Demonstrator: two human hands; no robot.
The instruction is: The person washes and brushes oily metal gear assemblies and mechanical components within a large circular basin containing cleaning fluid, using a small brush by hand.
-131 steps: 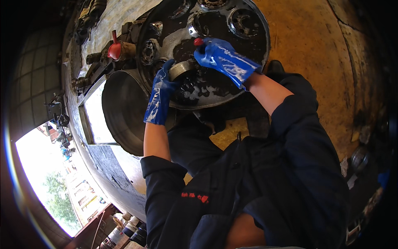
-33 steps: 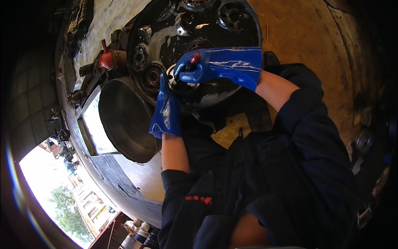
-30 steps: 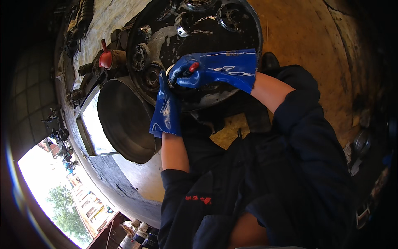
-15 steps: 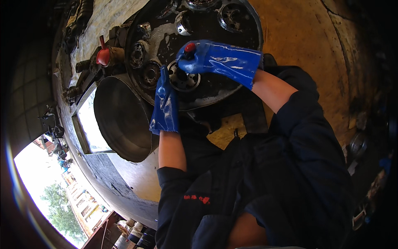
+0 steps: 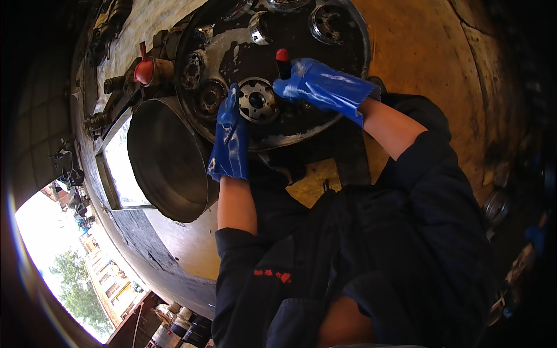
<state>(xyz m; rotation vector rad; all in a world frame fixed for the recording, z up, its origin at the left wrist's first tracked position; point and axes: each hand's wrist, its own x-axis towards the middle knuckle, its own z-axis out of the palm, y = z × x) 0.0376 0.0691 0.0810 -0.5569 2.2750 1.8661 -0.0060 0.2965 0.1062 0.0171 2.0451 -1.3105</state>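
Over a wet tray beside ochre floor, right fingers clench a handle; left fingers show unclear grip.

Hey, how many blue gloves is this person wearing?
2: one glove on the left hand, beside the slotted metal disc; another glove on the right hand, holding a red-ended tool. Both are plainly visible.
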